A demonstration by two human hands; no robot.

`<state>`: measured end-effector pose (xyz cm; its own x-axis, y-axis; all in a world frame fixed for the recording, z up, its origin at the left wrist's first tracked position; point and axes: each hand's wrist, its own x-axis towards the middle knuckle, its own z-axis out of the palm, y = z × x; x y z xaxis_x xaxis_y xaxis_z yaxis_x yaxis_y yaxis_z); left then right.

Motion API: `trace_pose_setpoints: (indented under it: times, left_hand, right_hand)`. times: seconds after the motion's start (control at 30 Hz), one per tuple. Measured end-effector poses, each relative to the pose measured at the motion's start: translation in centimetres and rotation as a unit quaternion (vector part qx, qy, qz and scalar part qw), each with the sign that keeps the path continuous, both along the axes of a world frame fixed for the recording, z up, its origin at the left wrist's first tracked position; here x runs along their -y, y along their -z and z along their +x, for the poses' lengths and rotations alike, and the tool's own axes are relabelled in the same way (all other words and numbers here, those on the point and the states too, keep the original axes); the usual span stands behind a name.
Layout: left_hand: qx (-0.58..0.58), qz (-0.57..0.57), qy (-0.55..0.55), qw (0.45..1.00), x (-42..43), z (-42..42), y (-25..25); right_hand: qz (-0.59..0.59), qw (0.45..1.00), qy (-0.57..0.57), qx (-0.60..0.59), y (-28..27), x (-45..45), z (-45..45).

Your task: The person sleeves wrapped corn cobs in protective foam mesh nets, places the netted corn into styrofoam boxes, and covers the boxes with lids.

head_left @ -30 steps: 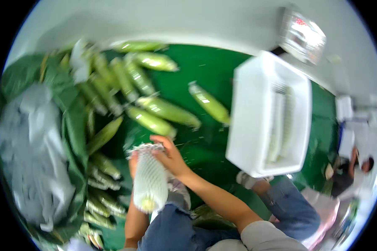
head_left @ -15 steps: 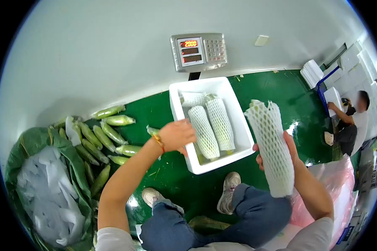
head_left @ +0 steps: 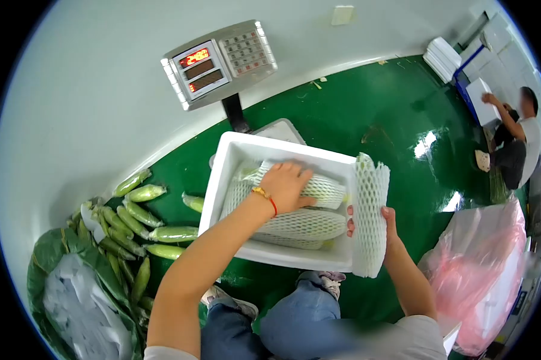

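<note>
A white foam box (head_left: 288,263) sits tilted, holding several ears of what looks like corn in white foam netting (head_left: 303,223). My left hand (head_left: 286,189) lies over the netted ears inside it, palm down, fingers stretched out and slightly apart. At the box's right end, my right hand (head_left: 391,223) grips another netted ear of corn (head_left: 371,210), held upright along the rim. Its thumb and fingers wrap the ear from both sides, partly hidden behind it.
A scale display (head_left: 219,63) with red digits stands by the wall, its platform (head_left: 282,131) behind the box. Film-wrapped green ears (head_left: 139,216) lie left, beside a green sack (head_left: 42,264). Pink plastic (head_left: 480,258) lies right; a person (head_left: 516,141) crouches beyond.
The box has turned and shifted left and nearer. My left hand has moved from its left rim onto the ears inside. The ear in my right hand has come against the box's right end.
</note>
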<state>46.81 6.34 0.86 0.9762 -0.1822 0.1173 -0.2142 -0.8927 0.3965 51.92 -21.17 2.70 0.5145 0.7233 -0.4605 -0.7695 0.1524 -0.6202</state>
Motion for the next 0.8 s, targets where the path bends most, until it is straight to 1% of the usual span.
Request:
trace_pose_setpoints:
  times: [0.1, 0.13, 0.17, 0.2, 0.27, 0.3, 0.33, 0.37, 0.4, 0.43, 0.47, 0.5, 0.53, 0.57, 0.6, 0.67, 0.7, 0.73, 0.77, 0.8]
  left_hand:
    - [-0.107, 0.019, 0.03, 0.994, 0.3, 1.0, -0.7]
    - [-0.082, 0.014, 0.037, 0.996, 0.3, 0.6, -0.6]
    - [-0.058, 0.011, 0.04, 0.997, 0.3, -0.3, -0.4]
    - [-0.032, 0.009, 0.039, 0.999, 0.3, -1.1, -0.4]
    - [0.046, 0.059, 0.022, 0.997, 0.8, -1.7, 0.8]
    - [0.085, 0.082, 0.012, 0.993, 1.3, -2.0, 1.2]
    - [0.034, 0.077, 0.012, 0.996, 1.7, -2.5, 0.5]
    - [-0.015, 0.072, 0.008, 0.997, 2.0, -3.1, -0.9]
    - [-0.068, 0.066, 0.004, 0.995, 2.2, -3.8, -1.9]
    - [-0.068, 0.011, -0.001, 0.998, 2.4, -4.7, -2.1]
    - [-0.064, 0.014, 0.006, 0.998, 2.5, -5.4, -2.1]
    - [-0.053, 0.021, 0.012, 0.998, 2.4, -5.9, -2.1]
    - [-0.041, 0.027, 0.017, 0.999, 2.4, -6.3, -2.1]
    - [-0.031, -0.002, 0.011, 0.999, 2.5, -6.8, -1.4]
    - [-0.033, 0.002, 0.005, 0.999, 2.3, -6.9, -1.5]
    - [-0.041, -0.001, 0.014, 0.999, 2.7, -7.2, -1.6]
    - [-0.046, 0.004, 0.01, 0.999, 2.7, -7.2, -1.7]
    - [-0.056, 0.017, 0.009, 0.998, 2.8, -7.0, -1.9]
    - [-0.05, 0.042, 0.005, 0.998, 2.8, -6.8, -2.0]
    - [-0.043, 0.067, 0.002, 0.997, 2.9, -6.6, -2.1]
  right_hand:
    - [0.017, 1.0, -0.007, -0.002, -0.3, -0.1, 0.2]
    - [0.02, 1.0, -0.005, -0.007, -0.2, 0.0, 0.2]
    - [0.068, 0.997, -0.016, -0.042, -0.2, -0.1, 0.3]
    - [-0.002, 1.0, -0.001, -0.018, -0.6, -0.4, 0.3]
    - [-0.14, 0.989, 0.026, 0.038, -3.6, -3.6, 0.8]
    - [-0.136, 0.971, -0.018, 0.198, -4.0, -5.1, 1.8]
    - [-0.129, 0.925, -0.062, 0.352, -4.5, -6.6, 2.9]
    - [-0.166, 0.84, -0.105, 0.506, -6.1, -8.5, 3.8]
    - [-0.198, 0.728, -0.146, 0.64, -7.4, -10.1, 3.9]
    - [-0.236, 0.633, -0.151, 0.722, -6.6, -11.2, 3.2]
    - [-0.269, 0.526, -0.149, 0.793, -4.8, -12.3, 2.7]
    - [-0.297, 0.405, -0.14, 0.853, -2.9, -13.3, 2.6]
    - [-0.292, 0.431, -0.138, 0.843, -0.1, -13.4, 1.7]
    - [-0.295, 0.48, -0.117, 0.818, 1.2, -13.4, 1.5]
    - [-0.3, 0.528, -0.098, 0.788, 2.2, -13.0, 1.3]
    - [-0.267, 0.566, -0.076, 0.776, 3.0, -12.4, 1.0]
    - [-0.246, 0.568, -0.076, 0.782, 3.5, -12.3, 1.3]
    - [-0.251, 0.518, -0.05, 0.816, 4.5, -12.4, 1.4]
    - [-0.25, 0.509, -0.049, 0.822, 5.2, -12.4, 1.7]
    - [-0.23, 0.518, -0.039, 0.823, 4.9, -12.3, 1.6]
